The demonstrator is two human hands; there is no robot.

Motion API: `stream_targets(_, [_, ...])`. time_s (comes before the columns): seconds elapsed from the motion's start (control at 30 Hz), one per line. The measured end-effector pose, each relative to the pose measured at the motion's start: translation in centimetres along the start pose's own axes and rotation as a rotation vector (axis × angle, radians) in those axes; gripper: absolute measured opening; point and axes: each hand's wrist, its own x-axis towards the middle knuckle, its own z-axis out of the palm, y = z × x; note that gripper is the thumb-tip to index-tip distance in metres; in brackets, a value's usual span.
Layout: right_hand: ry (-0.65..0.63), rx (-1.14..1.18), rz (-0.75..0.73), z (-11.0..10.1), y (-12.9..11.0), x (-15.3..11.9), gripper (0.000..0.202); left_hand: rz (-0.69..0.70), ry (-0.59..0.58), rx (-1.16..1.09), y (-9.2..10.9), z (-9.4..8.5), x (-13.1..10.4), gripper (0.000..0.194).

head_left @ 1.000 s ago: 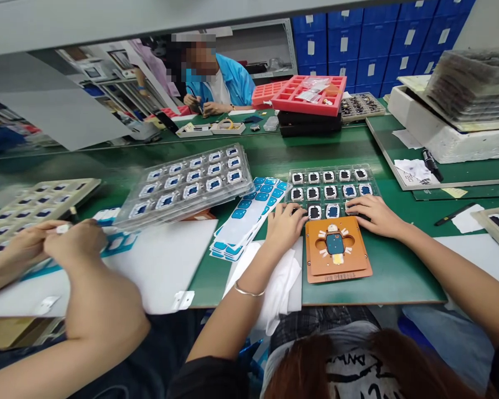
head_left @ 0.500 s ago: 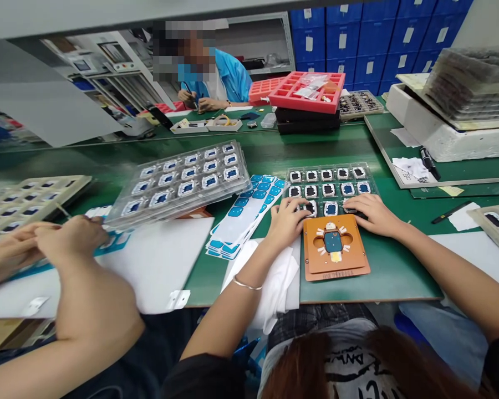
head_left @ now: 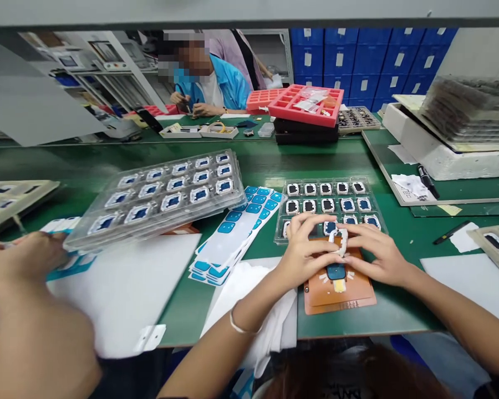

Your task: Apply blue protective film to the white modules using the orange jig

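Observation:
A small white rounded-square frame [head_left: 342, 243] is pinched between the fingers of my left hand [head_left: 303, 252] and my right hand [head_left: 378, 252], tilted up off the table. Below it lies an orange fixture plate [head_left: 316, 298] with a blue rounded-square pad [head_left: 336, 271] at its middle; my hands cover its upper part. Just behind my fingers is a clear plastic tray [head_left: 279, 231] with rows of white-rimmed pieces, some with black centres and some with blue. My fingers hide part of its front row.
Sheets of blue stickers [head_left: 237, 227] and a white cloth [head_left: 249, 296] lie to the left. Stacked clear trays [head_left: 158, 194] rest farther left, near a co-worker's arm [head_left: 33, 310]. A black pen [head_left: 451, 233] is at right. Red trays [head_left: 307, 105] and another co-worker [head_left: 228, 83] are across the table.
Both hands have come from the tray toward me, over the orange plate, and now hold the white frame between them. The co-worker's arm at left has shifted left.

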Motion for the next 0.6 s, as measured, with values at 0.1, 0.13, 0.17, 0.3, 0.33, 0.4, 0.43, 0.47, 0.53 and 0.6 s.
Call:
stream_targets(0.1, [-0.009,0.137,0.017,0.1,-0.7,0.1,0.017,-0.041,-0.054,0.059,0.5,-0.2,-0.5,0.021])
stream_targets(0.13, [-0.019,0.168,0.017,0.0,-0.7,0.2,0.019,-0.042,-0.082,0.067,0.5,-0.3,-0.6,0.023])
stream_targets(0.17, [-0.029,0.190,0.012,0.0,-0.6,0.2,0.020,-0.032,-0.115,0.072,0.6,-0.3,-0.6,0.025])
stream_targets(0.3, [-0.049,0.206,-0.033,-0.3,0.0,0.3,0.025,0.021,-0.235,0.097,0.9,-0.2,-0.8,0.032])
stream_targets(0.33, [-0.055,0.206,-0.042,-0.3,0.2,0.3,0.027,0.025,-0.251,0.097,0.9,-0.1,-0.8,0.033])
stream_targets(0.4, [-0.063,0.209,-0.050,-0.3,0.4,0.3,0.030,0.022,-0.263,0.095,1.0,-0.1,-0.9,0.032])
stream_targets(0.43, [-0.062,0.210,-0.054,-0.3,0.5,0.3,0.031,0.017,-0.263,0.094,0.9,0.0,-0.9,0.031])
stream_targets(0.47, [-0.056,0.208,-0.057,-0.3,0.6,0.3,0.031,0.013,-0.257,0.094,0.9,0.0,-0.9,0.030])
stream_targets(0.53, [-0.021,0.200,-0.063,-0.3,0.6,0.3,0.031,0.012,-0.235,0.095,0.8,0.1,-1.0,0.029])
stream_targets(0.6, [0.023,0.188,-0.054,-0.3,0.7,0.4,0.032,0.023,-0.210,0.093,0.7,0.1,-1.0,0.029])
